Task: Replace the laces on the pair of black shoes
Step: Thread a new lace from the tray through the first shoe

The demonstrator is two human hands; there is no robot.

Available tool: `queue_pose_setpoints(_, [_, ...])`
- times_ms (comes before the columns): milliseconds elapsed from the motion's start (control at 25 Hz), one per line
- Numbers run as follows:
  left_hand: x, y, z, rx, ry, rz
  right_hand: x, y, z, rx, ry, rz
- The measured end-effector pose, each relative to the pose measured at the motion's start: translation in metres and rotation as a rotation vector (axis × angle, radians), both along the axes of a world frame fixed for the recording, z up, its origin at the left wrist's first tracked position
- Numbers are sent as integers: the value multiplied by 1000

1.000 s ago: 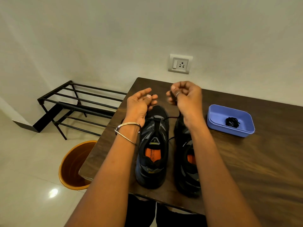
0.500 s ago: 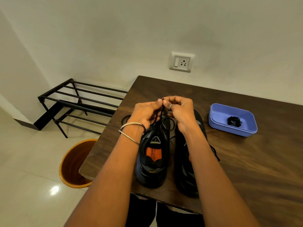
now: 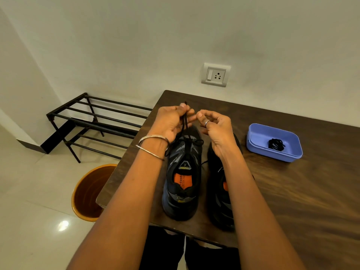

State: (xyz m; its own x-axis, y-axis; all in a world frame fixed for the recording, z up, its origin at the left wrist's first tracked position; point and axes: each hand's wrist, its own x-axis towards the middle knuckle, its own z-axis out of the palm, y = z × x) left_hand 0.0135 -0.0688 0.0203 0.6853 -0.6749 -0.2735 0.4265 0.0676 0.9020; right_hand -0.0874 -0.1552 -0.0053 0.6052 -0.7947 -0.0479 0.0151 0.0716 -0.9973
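The head camera is looking down at a dark wooden table (image 3: pixel 292 191). Two black shoes are sitting side by side on it, with their toes pointing away from the person.

The left shoe (image 3: pixel 182 176) is showing an orange patch inside. A black lace (image 3: pixel 186 123) is going up from the front of this shoe. The left hand (image 3: pixel 172 122) is pinching both ends of the lace together, with its fingers closed around them. The lace tips are sticking up just above the thumb. Two thin silver bangles (image 3: pixel 153 146) are sitting on the left wrist.

The right hand (image 3: pixel 216 127) is hovering just beside the left hand, above the toe of the right shoe (image 3: pixel 221 191). Its fingers are curled loosely and are a little apart. It is not holding anything that I can see. A silver ring (image 3: pixel 207 123) is sitting on one finger. The right arm is covering part of the right shoe.

A blue tray (image 3: pixel 253 141) is resting on the table, to the right of the shoes and apart from them. A small bundle of black lace (image 3: pixel 276 144) is lying inside it.

On the floor to the left, an orange bin (image 3: pixel 78 201) is standing beside the table. A black metal rack (image 3: pixel 93 121) is standing by the wall behind it. A white socket (image 3: pixel 215 75) is sitting on the wall above the table.
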Motion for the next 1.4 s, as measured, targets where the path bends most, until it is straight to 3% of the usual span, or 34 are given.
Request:
queue_pose_setpoints(80, [9,-7,24,-52,108,80,-5,-2,-5,-20,39,-74])
queue_pose_setpoints(160, [16,-11,53,-91,154,93,-9,0,-17,-67,202,-97])
queue_pose_setpoints(360, [10,-12,126,-144,142,18,7,29,-51,-353,641,120])
queue_pose_setpoints(640, [8,-2,221,-335,69,-12,19,31,-37,-432,842,180])
queue_pose_setpoints(760, [6,-1,220,-326,57,-1,18,36,-12,-361,552,130])
queue_pose_setpoints(880, [15,2,207,-438,217,64,21,39,12,-233,213,214])
queue_pose_setpoints(1000, [48,13,192,-572,372,268,9,28,6,-96,56,351])
queue_pose_setpoints(1160, [105,34,140,-598,498,553,-9,16,-27,-4,5,281])
queue_pose_setpoints(1200, [114,38,120,-558,504,617,-9,15,-33,-37,34,233])
queue_pose_setpoints(1280, [123,45,68,-291,440,683,-3,12,-39,-86,51,114])
queue_pose_setpoints(1360, [124,49,19,27,387,607,6,7,-37,-97,21,40])
queue_pose_setpoints(1400, [120,49,-2,247,257,523,10,5,-35,-111,14,28])
